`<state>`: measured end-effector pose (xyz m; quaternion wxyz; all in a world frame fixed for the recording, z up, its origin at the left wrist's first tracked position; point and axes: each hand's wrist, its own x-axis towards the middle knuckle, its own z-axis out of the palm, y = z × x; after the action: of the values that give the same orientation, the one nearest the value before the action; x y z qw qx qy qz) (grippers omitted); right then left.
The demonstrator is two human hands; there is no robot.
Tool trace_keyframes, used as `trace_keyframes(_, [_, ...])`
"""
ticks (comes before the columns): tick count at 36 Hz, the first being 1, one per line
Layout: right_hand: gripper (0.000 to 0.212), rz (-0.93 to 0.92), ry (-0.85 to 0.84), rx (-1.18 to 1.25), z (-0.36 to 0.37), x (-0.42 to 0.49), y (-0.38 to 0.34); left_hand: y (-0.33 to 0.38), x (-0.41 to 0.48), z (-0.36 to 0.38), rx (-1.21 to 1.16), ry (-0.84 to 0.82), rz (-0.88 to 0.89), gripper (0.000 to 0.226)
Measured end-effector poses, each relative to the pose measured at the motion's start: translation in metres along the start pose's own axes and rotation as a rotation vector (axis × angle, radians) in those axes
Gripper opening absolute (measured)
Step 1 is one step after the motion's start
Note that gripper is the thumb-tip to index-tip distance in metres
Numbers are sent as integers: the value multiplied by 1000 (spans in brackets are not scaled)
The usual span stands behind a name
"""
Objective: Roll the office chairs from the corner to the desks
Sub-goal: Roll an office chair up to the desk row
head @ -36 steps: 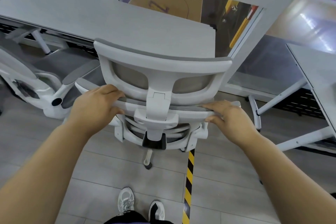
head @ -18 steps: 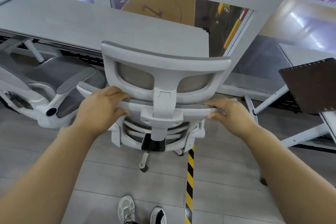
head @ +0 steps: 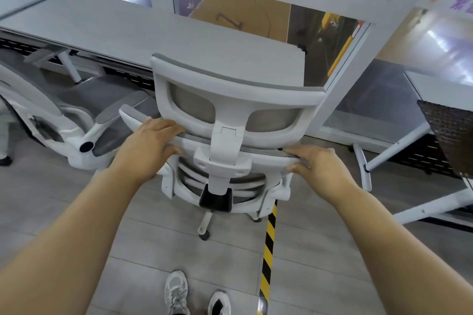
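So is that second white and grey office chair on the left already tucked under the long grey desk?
No, the second white and grey chair stands tilted out on the floor, in front of the long grey desk.

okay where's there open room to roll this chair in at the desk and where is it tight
Free: the desk edge ahead of the chair held by the left hand and right hand, and floor rightward to the white pillar. Crowded: left, where a second chair sits close; right, another desk's legs.

Yellow-black hazard tape (head: 269,243) on grey tile floor (head: 76,202), grey sneakers (head: 176,291) below, dark woven panel (head: 450,135) right edge.
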<state>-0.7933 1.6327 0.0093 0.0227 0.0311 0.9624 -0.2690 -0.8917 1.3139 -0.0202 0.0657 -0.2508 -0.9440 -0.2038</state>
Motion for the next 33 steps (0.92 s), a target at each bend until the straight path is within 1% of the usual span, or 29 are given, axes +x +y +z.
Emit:
trace_keyframes(6, [34, -14, -20, -54, 0, 0, -11, -4, -1, -1, -8, 10, -37, 35])
trace_keyframes(14, [31, 30, -59, -97, -4, 1, -12, 1, 3, -7, -12, -25, -73, 36])
trace_keyframes(17, [34, 44, -97, -159, -8, 2, -17, 4, 5, -10, 14, -69, -104, 40])
trace_keyframes(21, [38, 56, -173, -299, -20, 3, -32, 5, 3, -19, 39, -122, -132, 45])
trace_keyframes(26, [41, 76, -289, -371, -42, 3, -65, -1, -1, -41, 68, -189, -129, 42])
trace_keyframes(31, [46, 77, -279, -424, -50, 1, -110, -23, -2, -77, 149, -317, -118, 39])
trace_keyframes(33, [47, 73, -279, -432, -48, 1, -132, -36, -6, -93, 197, -347, -82, 44])
